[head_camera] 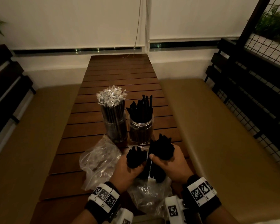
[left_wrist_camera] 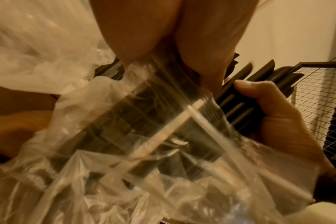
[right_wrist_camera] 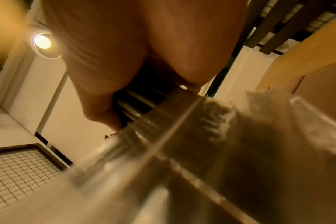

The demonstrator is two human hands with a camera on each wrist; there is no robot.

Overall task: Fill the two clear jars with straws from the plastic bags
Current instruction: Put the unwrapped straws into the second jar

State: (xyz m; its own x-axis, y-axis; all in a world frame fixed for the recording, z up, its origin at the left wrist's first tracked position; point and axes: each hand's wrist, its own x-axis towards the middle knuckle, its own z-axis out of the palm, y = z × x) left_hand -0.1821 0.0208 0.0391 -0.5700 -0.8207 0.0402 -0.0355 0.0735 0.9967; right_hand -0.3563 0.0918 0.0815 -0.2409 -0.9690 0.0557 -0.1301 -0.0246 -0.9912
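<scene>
An empty see-through bag (head_camera: 102,160) lies crumpled on the left of the brown worktop (head_camera: 120,73). Just behind it stands a clear jar (head_camera: 116,126) packed full of wrapped straws (head_camera: 111,96). Right beside it is a second jar (head_camera: 141,130) with some black straws (head_camera: 141,109) poking out. Closer to me, my left hand (head_camera: 128,168) is curled tight around a bunch of black straws (head_camera: 136,156). My right hand (head_camera: 170,164) grips a second bunch (head_camera: 162,148) just beside it. Both bunches stick up out of another bag (head_camera: 149,194) that sits under my hands.
</scene>
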